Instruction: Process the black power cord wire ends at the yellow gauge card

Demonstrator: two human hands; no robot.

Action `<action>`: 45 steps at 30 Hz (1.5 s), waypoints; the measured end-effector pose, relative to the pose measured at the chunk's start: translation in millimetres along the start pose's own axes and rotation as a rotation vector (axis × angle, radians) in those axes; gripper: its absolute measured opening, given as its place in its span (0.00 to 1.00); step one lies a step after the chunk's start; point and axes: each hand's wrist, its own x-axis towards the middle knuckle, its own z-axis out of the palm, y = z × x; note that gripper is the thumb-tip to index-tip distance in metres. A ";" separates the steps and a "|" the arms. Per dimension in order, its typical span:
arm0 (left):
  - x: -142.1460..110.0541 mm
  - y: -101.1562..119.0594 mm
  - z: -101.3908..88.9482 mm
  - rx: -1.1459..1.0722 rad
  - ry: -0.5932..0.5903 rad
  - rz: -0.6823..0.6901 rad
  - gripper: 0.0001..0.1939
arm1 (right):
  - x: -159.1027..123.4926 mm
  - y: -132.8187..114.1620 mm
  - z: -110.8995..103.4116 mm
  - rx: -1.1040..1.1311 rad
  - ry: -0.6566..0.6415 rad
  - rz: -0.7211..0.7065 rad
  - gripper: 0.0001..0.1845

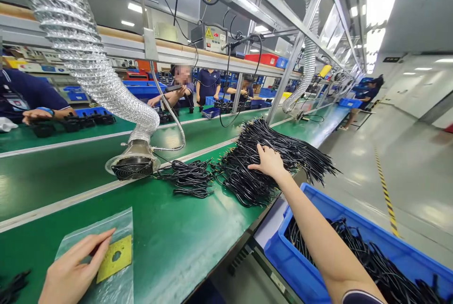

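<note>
My right hand (pixel 271 161) reaches onto a large heap of black cables (pixel 247 183), thumb and index finger spread apart. Its other fingers are partly hidden, and I see no cable gripped in it. The cables have small brass-coloured ends, and the far bundle lies fanned toward the table's right edge. My left hand (pixel 76 264) is over a clear plastic bag (pixel 122 221) at the lower left. Its thumb and index finger point forward, tips close but apart, with nothing visible between them. Beside those fingertips, on the bag, lies a yellow square pad (pixel 122 259) with a round hole.
A smaller bunch of coiled cables (pixel 191 179) lies left of the heap. A fume hood (pixel 132 164) on a silver duct stands on the green bench (pixel 170 238). A blue bin (pixel 307 193) of cables sits below right. Co-workers (pixel 208 82) are across the bench.
</note>
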 end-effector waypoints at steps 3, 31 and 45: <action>5.9 11.0 -5.1 -0.020 -0.046 0.030 0.15 | -1.1 7.3 8.1 0.036 0.077 -0.013 0.52; -0.5 16.2 1.7 -0.073 -0.125 -0.011 0.10 | -35.4 3.0 77.0 0.016 0.735 -0.264 0.38; -2.7 5.9 -1.7 -0.059 -0.103 -0.034 0.12 | -60.8 -47.4 45.6 0.099 0.573 -0.161 0.35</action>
